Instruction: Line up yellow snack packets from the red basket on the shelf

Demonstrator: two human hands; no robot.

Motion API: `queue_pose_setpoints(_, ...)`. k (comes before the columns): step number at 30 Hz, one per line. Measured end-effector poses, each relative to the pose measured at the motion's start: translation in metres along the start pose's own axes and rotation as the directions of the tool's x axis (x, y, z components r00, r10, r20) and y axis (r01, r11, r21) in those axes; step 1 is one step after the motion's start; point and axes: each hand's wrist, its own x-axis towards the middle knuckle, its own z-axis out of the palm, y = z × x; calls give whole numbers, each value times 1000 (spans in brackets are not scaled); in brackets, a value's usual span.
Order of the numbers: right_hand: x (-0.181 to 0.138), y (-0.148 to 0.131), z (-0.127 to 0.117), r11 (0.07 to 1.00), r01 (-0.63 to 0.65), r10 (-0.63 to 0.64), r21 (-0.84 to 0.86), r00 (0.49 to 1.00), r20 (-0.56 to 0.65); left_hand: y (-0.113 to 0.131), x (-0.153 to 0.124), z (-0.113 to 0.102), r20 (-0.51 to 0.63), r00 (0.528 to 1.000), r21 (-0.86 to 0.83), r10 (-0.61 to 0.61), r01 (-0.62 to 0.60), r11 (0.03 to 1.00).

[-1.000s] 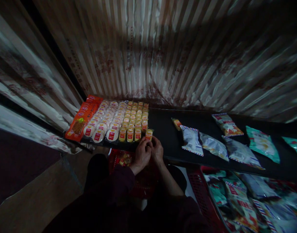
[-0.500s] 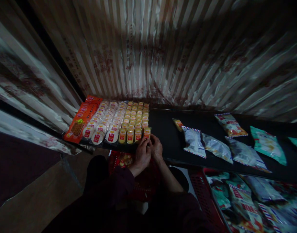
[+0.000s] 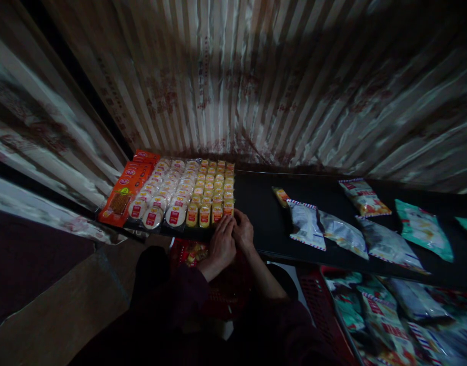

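Note:
My left hand (image 3: 221, 245) and my right hand (image 3: 243, 231) are together at the front edge of a black shelf (image 3: 256, 203). Their fingertips pinch a small yellow snack packet (image 3: 229, 208) that stands at the front of the rightmost yellow row. Left of it lie rows of small yellow packets (image 3: 213, 188), round white packets with red labels (image 3: 168, 190) and orange packets (image 3: 127, 185). The fingers of both hands are curled and pressed together.
One loose yellow packet (image 3: 281, 196) lies mid-shelf. Silver, orange-white and green snack bags (image 3: 371, 218) spread along the right of the shelf. A red crate (image 3: 313, 300) of more bags sits below right; another red basket (image 3: 191, 251) is under my hands. Striped curtain hangs behind.
The yellow packet went from held just right of the rows to set into the front of the rightmost row. Both hands moved slightly up and left with it.

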Motion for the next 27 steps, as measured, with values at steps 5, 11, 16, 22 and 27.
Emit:
queue_pose_setpoints(5, 1, 3, 3, 999, 13, -12, 37, 1000, -26, -15, -1, -7, 54, 979, 289, 196, -204, 935)
queue_pose_setpoints(11, 2, 4, 3, 992, -31, 36, 119, 999, -41, -26, 1, -10, 112, 951, 417, 289, -308, 855)
queue_pose_setpoints(16, 1, 3, -1, 992, 12, -7, 126, 999, -36, -29, 5, -12, 145, 944, 424, 295, -329, 844)
queue_pose_setpoints(22, 4, -1, -7, 976, -31, 57, 218, 992, -113, -31, 5, -11, 134, 948, 450, 290, -319, 834)
queue_pose_setpoints(27, 20, -4, -2, 931, -111, 136, 348, 990, -49, -34, 5, -14, 131, 937, 504, 324, -344, 792)
